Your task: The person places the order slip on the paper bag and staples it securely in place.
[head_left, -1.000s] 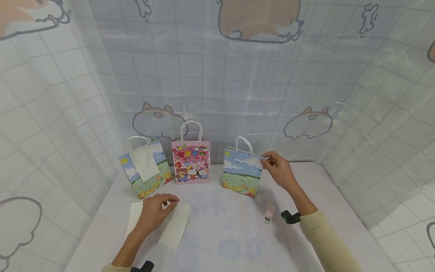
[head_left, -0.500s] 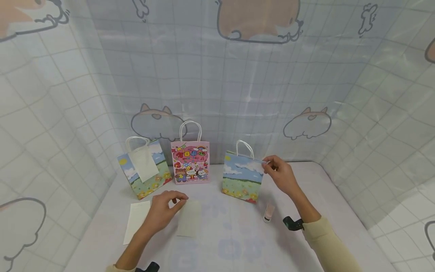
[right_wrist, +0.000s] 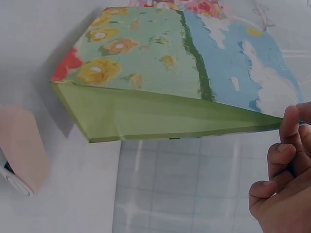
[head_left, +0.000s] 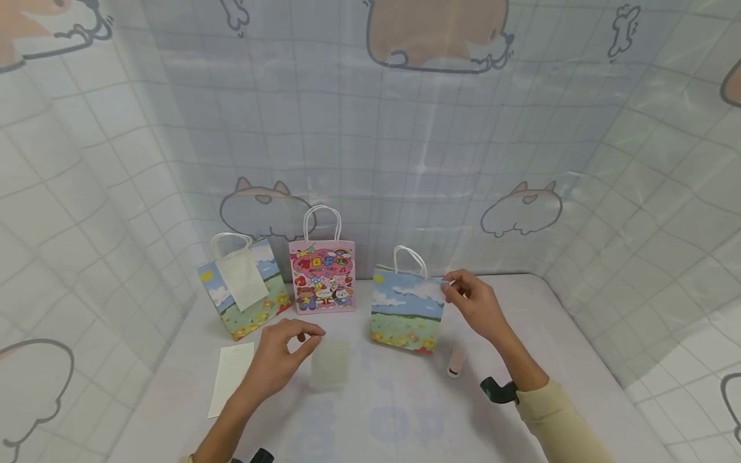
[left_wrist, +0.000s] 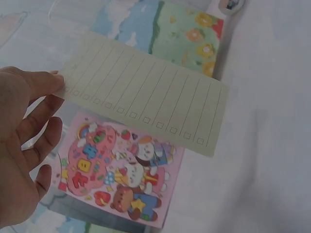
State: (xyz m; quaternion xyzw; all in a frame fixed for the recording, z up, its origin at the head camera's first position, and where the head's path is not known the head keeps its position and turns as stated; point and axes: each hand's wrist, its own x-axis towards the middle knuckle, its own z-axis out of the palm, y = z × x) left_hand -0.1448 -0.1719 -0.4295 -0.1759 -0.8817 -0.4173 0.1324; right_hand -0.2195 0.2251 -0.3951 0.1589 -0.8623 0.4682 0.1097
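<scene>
My left hand (head_left: 279, 357) pinches one end of a pale note slip (left_wrist: 146, 97), printed with ruled lines and a row of small checkboxes. The slip hangs from thumb and fingertips above the table. On the right, a small paper gift bag (head_left: 405, 314) shows a meadow and sky print and white handles. My right hand (head_left: 473, 303) pinches this bag at its upper right corner. Its green side gusset (right_wrist: 160, 114) faces the right wrist camera, folded narrow towards the top.
A pink cartoon gift bag (head_left: 322, 276) stands at the back. Left of it leans another meadow gift bag (head_left: 278, 283) with a white slip (head_left: 243, 280) on its front. A second slip (head_left: 230, 376) lies on the table. A small pink stapler (head_left: 456, 363) lies near my right hand.
My left hand has lifted its slip off the table and moved right and slightly forward. The meadow bag in my right hand has come a little nearer to me.
</scene>
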